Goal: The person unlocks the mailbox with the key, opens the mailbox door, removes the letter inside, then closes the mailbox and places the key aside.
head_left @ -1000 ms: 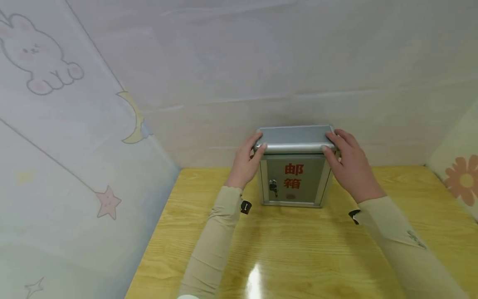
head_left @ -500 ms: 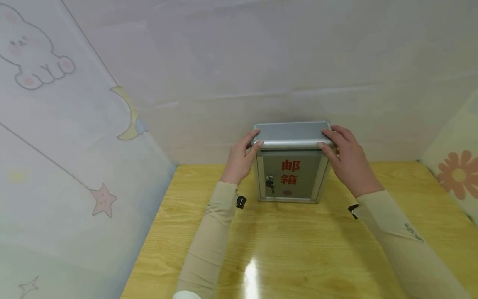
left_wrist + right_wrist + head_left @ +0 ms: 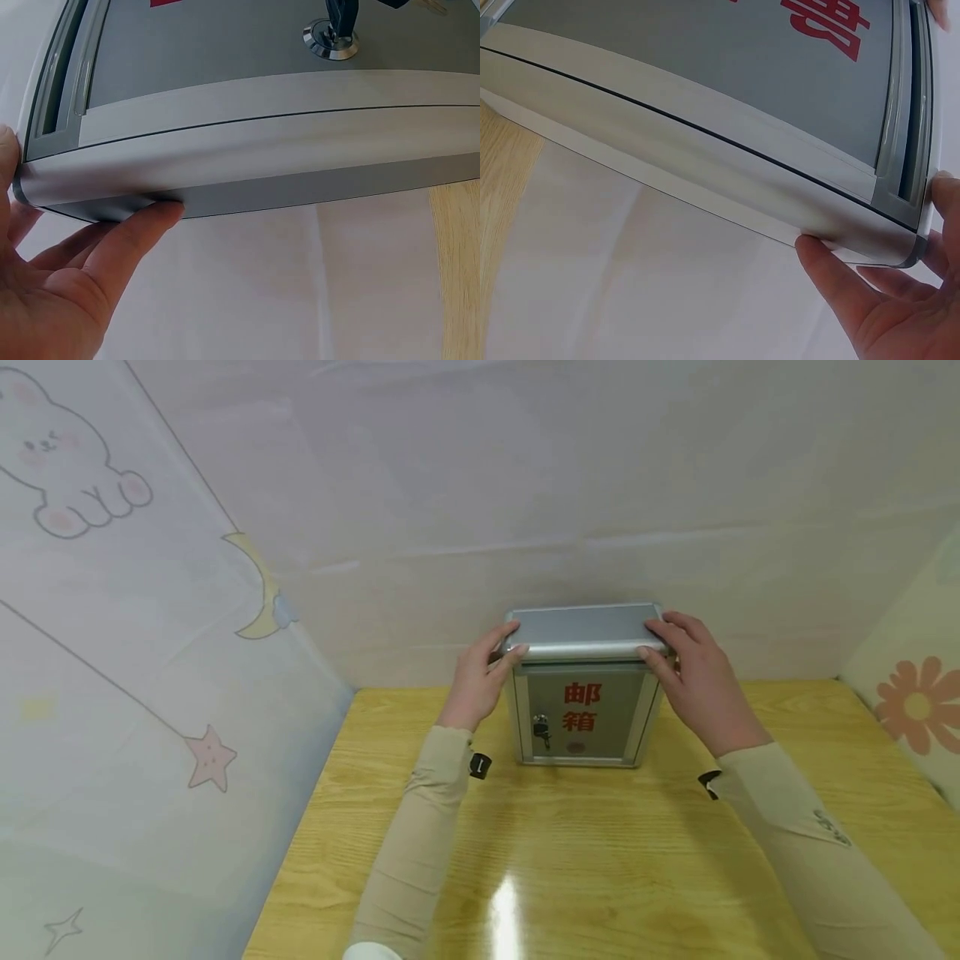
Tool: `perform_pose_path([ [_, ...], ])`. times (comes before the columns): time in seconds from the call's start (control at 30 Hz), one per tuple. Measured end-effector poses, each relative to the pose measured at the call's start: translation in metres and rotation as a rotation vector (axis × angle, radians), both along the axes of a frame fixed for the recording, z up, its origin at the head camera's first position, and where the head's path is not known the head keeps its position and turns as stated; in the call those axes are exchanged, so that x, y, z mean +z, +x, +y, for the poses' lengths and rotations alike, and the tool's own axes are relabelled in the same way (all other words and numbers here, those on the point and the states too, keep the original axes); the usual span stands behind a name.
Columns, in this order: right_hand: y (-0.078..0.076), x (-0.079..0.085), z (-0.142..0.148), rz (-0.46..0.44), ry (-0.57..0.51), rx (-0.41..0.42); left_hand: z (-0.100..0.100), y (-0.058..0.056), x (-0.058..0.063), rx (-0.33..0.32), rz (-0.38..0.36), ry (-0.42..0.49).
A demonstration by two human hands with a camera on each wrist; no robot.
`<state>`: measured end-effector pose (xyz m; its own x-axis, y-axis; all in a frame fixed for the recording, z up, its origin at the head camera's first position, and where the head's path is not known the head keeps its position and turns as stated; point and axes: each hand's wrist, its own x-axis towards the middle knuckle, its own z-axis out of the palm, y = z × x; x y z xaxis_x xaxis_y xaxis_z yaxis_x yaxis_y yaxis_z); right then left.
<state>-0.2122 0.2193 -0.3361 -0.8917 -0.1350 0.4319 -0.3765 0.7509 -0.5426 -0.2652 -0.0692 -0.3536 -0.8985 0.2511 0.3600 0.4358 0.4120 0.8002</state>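
A grey metal mailbox [image 3: 585, 710] with red characters on its door stands upright on the wooden table, near the back wall. A lock with keys [image 3: 542, 727] sits on the left of its door. My left hand [image 3: 477, 677] holds the box at its upper left corner, thumb at the front edge of the lid. At the upper right corner my right hand [image 3: 697, 681] has a matching grip. In the left wrist view, fingers [image 3: 142, 232] touch the side panel below the top. The right wrist view shows a finger [image 3: 829, 270] against the opposite side.
The table [image 3: 585, 843] spreads out in front of the box and to both sides. Behind it rises a pale wall covering [image 3: 570, 485]. Printed walls with a rabbit, moon and star on the left and a flower [image 3: 918, 706] on the right border the table.
The head view has shifted slightly, so the box and hands appear a little higher and further left. Both hands keep the same hold on the mailbox.
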Motion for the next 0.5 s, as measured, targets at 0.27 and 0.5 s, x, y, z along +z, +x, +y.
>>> perform_pose_path([
  [0.27, 0.010, -0.001, -0.001, -0.003, -0.009, 0.006, -0.005, 0.012, -0.001, -0.017, 0.025, 0.016],
  [0.5, 0.023, 0.000, -0.002, 0.004, -0.022, 0.007, -0.005, 0.023, -0.001, -0.019, 0.031, 0.024],
])
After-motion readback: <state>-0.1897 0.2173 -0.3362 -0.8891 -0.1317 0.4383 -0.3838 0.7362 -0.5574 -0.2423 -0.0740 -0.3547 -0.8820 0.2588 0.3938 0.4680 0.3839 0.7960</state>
